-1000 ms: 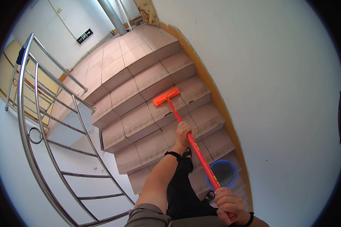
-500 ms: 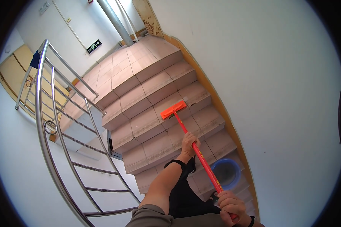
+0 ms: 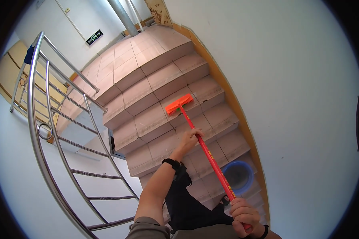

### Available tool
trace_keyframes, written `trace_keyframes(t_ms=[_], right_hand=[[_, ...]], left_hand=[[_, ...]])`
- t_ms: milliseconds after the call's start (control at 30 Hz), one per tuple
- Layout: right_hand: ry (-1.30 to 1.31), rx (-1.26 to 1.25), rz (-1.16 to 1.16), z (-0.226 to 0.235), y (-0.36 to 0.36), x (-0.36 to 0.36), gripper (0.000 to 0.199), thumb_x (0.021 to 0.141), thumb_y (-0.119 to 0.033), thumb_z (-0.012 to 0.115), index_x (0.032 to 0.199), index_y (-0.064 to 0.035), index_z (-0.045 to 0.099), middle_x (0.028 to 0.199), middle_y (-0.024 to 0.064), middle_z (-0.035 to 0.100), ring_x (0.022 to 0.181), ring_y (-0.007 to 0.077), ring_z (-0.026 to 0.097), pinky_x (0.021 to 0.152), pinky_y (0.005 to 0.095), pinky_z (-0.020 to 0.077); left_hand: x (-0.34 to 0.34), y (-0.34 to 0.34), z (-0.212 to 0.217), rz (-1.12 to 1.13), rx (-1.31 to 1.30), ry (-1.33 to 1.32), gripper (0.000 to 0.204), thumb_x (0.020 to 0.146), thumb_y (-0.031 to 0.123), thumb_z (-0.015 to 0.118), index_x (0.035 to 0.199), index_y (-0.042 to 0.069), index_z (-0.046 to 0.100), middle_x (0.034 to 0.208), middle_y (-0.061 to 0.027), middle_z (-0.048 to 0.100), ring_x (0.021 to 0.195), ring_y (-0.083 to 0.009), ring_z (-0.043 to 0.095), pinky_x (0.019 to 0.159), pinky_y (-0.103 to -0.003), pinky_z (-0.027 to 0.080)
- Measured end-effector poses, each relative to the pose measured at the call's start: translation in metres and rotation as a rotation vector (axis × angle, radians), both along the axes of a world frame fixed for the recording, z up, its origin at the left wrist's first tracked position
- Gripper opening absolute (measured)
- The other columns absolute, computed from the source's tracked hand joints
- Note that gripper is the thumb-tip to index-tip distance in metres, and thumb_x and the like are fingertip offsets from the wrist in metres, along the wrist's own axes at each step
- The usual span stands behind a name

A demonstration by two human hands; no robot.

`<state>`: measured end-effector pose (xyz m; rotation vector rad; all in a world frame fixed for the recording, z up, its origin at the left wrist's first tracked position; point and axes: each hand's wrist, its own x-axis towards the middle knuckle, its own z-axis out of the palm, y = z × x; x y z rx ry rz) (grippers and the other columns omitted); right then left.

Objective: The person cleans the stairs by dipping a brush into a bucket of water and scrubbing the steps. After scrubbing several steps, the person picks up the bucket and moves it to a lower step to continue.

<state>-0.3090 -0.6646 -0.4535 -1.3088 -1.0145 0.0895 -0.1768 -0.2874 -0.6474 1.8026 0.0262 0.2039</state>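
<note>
Slanting down-right from the orange brush [image 3: 179,104], the red handle [image 3: 213,164] meets nearer left fingers [image 3: 196,131], closure unclear; right fingers [image 3: 243,209] clench it.

Brush [image 3: 179,104] on stair tread [image 3: 151,119], basin [image 3: 251,179] right of its handle [image 3: 215,164], railing [image 3: 30,99] left, wall [image 3: 299,119] right

Beyond the left fingers [image 3: 196,132], the brush head [image 3: 179,104] looks like matt plastic; between these and the right fingers [image 3: 240,208], the pole [image 3: 215,165] is smooth, glossy. Leftward of both, the railing [image 3: 31,107] is shiny metal.
</note>
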Motion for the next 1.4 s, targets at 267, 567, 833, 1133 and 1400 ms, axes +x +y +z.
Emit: trace_keyframes(t_ms=[267, 567, 833, 1133, 1400], right_hand=[[-0.091, -0.076, 0.033, -0.017, 0.080, 0.002, 0.015, 0.065, 0.000, 0.071, 0.067, -0.0040, 0.057, 0.077, 0.0094, 0.060, 0.078, 0.0274, 0.064, 0.089, 0.0489, 0.0549], [-0.087, -0.139, 0.169, -0.021, 0.058, -0.015, 0.011, 0.069, -0.002, 0.068, 0.069, -0.0035, 0.057, 0.080, 0.0096, 0.061, 0.080, 0.0285, 0.065, 0.090, 0.0507, 0.0530], [-0.084, -0.201, 0.199, -0.027, -0.016, -0.038, 0.016, 0.070, -0.004, 0.073, 0.067, -0.0050, 0.057, 0.081, 0.0085, 0.060, 0.086, 0.0281, 0.066, 0.092, 0.0496, 0.0525], [-0.066, -0.145, 0.176, -0.031, -0.060, -0.062, 0.013, 0.069, -0.005, 0.072, 0.068, -0.0054, 0.059, 0.083, 0.0090, 0.063, 0.089, 0.0294, 0.067, 0.094, 0.0501, 0.0510], [0.046, -0.276, 0.035, -0.016, -0.063, -0.066, 0.010, 0.071, -0.008, 0.073, 0.076, -0.0068, 0.064, 0.119, 0.0171, 0.063, 0.111, 0.0335, 0.066, 0.102, 0.0496, 0.0467]], left_hand=[[0.076, 0.068, -0.064, 0.503, 0.224, 0.364, 0.063, 0.088, -0.004, 0.051, 0.146, 0.010, 0.030, 0.109, -0.0225, 0.061, 0.080, -0.0305, 0.069, 0.068, -0.041, 0.058], [0.051, 0.073, -0.056, 0.472, -0.411, 0.542, 0.051, 0.090, -0.005, 0.047, 0.133, 0.010, 0.024, 0.083, -0.0186, 0.063, 0.054, -0.0226, 0.059, 0.042, -0.037, 0.049], [-0.001, -0.019, -0.031, 0.572, -0.399, 0.548, 0.036, 0.087, -0.005, 0.050, 0.118, 0.002, 0.033, 0.086, -0.0222, 0.065, 0.053, -0.0182, 0.056, 0.043, -0.036, 0.051], [-0.031, -0.047, -0.041, 0.598, -0.398, 0.538, 0.035, 0.089, -0.005, 0.048, 0.119, 0.005, 0.035, 0.079, -0.0185, 0.062, 0.050, -0.0216, 0.057, 0.041, -0.036, 0.049], [-0.028, -0.033, -0.047, 0.631, -0.422, 0.532, 0.040, 0.088, -0.008, 0.049, 0.120, 0.008, 0.032, 0.075, -0.0161, 0.060, 0.051, -0.0225, 0.057, 0.041, -0.037, 0.049]])
